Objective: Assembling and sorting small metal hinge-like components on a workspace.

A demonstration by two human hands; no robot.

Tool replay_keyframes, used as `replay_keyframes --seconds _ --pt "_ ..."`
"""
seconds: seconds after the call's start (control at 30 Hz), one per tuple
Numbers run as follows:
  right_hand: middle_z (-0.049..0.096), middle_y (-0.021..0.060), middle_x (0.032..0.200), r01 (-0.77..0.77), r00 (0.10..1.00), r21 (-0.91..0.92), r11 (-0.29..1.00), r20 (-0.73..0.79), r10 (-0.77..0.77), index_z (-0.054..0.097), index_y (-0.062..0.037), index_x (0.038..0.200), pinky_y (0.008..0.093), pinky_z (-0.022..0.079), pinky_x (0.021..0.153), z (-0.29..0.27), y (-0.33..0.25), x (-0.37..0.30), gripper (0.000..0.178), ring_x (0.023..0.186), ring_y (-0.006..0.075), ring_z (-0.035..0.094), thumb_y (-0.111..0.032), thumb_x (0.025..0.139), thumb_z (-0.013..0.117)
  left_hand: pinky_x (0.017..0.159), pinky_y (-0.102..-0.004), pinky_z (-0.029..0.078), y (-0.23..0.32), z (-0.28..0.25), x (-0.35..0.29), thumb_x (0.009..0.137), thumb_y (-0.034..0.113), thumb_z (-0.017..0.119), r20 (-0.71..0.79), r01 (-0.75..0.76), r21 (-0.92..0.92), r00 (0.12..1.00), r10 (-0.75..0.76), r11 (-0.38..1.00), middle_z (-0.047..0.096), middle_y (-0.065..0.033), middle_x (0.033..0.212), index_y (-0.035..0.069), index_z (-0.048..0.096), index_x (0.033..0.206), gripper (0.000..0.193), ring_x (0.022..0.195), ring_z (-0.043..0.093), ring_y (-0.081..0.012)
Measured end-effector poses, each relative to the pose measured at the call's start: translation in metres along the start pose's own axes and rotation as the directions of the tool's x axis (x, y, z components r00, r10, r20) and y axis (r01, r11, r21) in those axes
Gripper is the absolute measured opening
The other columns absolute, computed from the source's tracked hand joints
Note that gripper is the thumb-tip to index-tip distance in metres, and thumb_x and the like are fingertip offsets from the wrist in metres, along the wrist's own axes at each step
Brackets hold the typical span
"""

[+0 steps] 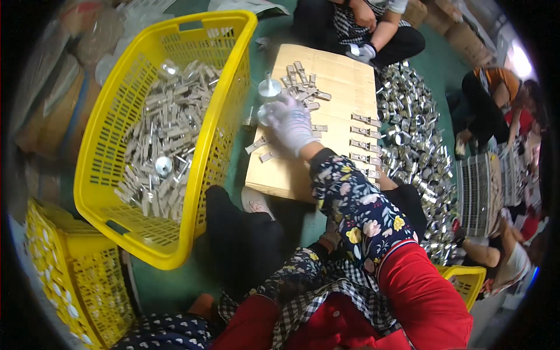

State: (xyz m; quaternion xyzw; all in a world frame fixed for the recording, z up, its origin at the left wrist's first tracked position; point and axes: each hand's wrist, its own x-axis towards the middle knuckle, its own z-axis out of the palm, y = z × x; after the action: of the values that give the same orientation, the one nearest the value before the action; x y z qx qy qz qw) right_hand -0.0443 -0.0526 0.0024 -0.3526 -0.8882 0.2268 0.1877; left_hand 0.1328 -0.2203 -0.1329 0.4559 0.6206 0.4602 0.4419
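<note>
My right hand (290,125), in a pale glove, reaches over the left edge of a cardboard-coloured board (344,87). Motion smears its fingers, so their grip cannot be made out. At the fingertips is a round silver metal piece (266,113); just beyond stands a silver disc with a stem (269,87). Flat metal clips (303,92) lie loose on the board beyond the hand, and others (256,144) lie beside the wrist. More clips (365,132) form a row along the right edge. My left hand (331,233) is low by my lap, mostly hidden beneath my right forearm.
A large yellow basket (198,192) full of clip pieces stands at left, with another yellow basket (99,286) below it. Shiny metal rings (411,128) are heaped right of the board. A person (373,29) sits across from me; other people work at far right.
</note>
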Motion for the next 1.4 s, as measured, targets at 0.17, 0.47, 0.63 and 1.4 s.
replay_keyframes --seconds 0.17,0.47,0.63,1.4 --pt "0.054 0.0139 0.105 0.369 0.902 -0.012 0.929 -0.237 -0.361 0.055 -0.0071 0.100 0.0427 0.038 0.088 0.002 -0.012 -0.011 0.025 0.099 0.0326 0.051 -0.019 0.079 0.055 0.083 -0.0347 0.043 0.028 -0.024 0.001 0.084 0.031 0.047 0.092 -0.154 0.434 0.988 0.126 0.888 0.061 -0.0084 0.104 0.009 0.056 0.111 0.036 0.097 0.056 -0.0247" --pt "0.055 0.0177 0.096 0.402 0.857 0.179 0.898 0.271 -0.438 0.051 -0.0021 0.103 0.0429 0.035 0.089 0.032 -0.047 -0.057 0.030 0.093 0.0342 0.049 -0.012 0.076 0.042 0.087 -0.0350 0.040 -0.001 0.005 0.006 0.083 0.034 0.047 -0.024 -0.038 -0.026 0.999 0.037 0.999 0.059 -0.0091 0.108 0.009 0.055 0.112 0.039 0.102 0.053 -0.0238" --pt "0.055 0.0191 0.086 0.276 0.936 -0.041 0.960 0.239 -0.259 0.048 -0.0007 0.103 0.0431 0.039 0.080 -0.005 0.010 -0.042 0.029 0.085 0.0367 0.050 -0.010 0.076 0.042 0.089 -0.0352 0.039 -0.008 0.011 0.008 0.082 0.036 0.047 -0.050 -0.049 -0.111 0.998 0.044 0.993 0.058 -0.0095 0.110 0.010 0.054 0.113 0.041 0.105 0.051 -0.0233" --pt "0.062 0.0227 0.085 -0.280 0.950 0.094 0.955 0.170 0.262 0.063 -0.0039 0.091 0.0369 0.048 0.075 -0.099 0.050 -0.067 0.044 0.081 0.0353 0.061 -0.039 0.065 0.060 0.085 -0.0333 0.038 -0.010 0.015 0.017 0.086 0.016 0.046 -0.062 0.039 -0.735 0.990 -0.125 0.677 0.050 -0.0121 0.109 0.002 0.049 0.110 0.028 0.098 0.049 -0.0219"
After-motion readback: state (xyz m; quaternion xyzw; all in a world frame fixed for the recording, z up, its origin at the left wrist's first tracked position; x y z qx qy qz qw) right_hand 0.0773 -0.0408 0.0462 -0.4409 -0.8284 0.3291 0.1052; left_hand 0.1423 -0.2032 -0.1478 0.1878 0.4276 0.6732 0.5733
